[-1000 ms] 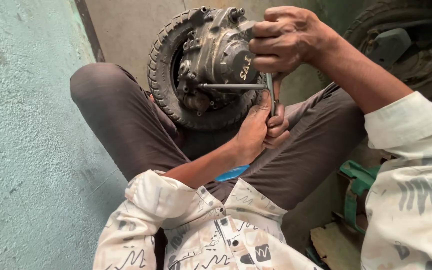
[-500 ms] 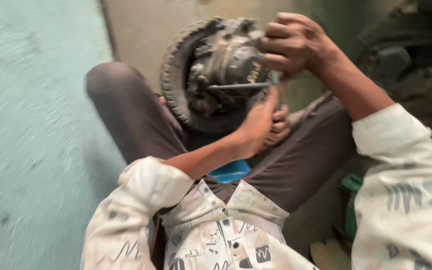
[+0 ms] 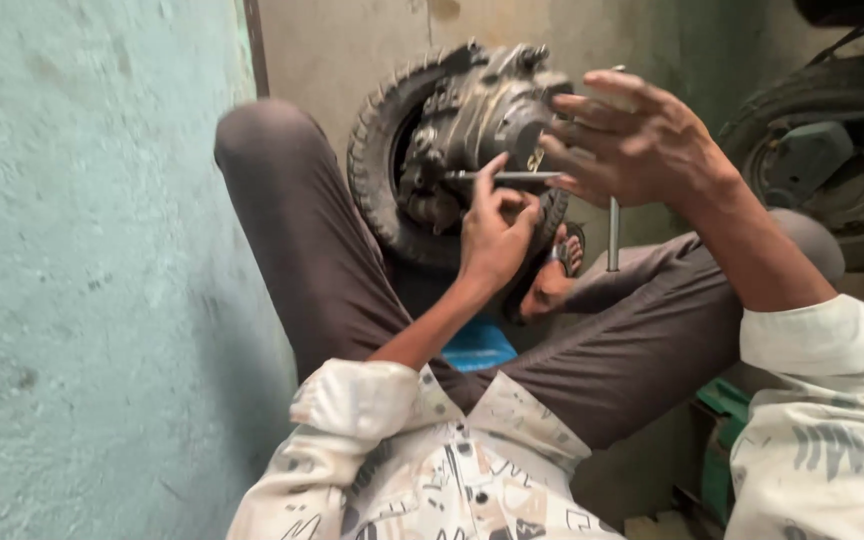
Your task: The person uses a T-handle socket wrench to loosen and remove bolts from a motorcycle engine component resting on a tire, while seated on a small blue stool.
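A small rubber-tyred wheel [image 3: 377, 170] with a grimy grey metal gear housing [image 3: 472, 120] stands between my bent legs. A T-handle wrench has its thin shaft [image 3: 512, 176] running level into the housing. Its cross bar [image 3: 612, 240] stands upright. My left hand [image 3: 497, 235] pinches the shaft with its fingertips, just in front of the housing. My right hand [image 3: 632, 140] lies over the cross bar with its fingers stretched out and loose; the bar shows above and below the hand.
A pale green wall [image 3: 82, 280] rises close on the left. A larger tyre [image 3: 822, 150] of another vehicle stands at the right. A green object [image 3: 717, 450] sits low right, a blue item [image 3: 477, 350] under my legs, and a sandalled foot [image 3: 557, 275] below the wheel.
My right hand went from a tight fist on the cross bar to loose, stretched fingers. My left hand slid along the shaft toward the housing. The view shifted and zoomed closer.
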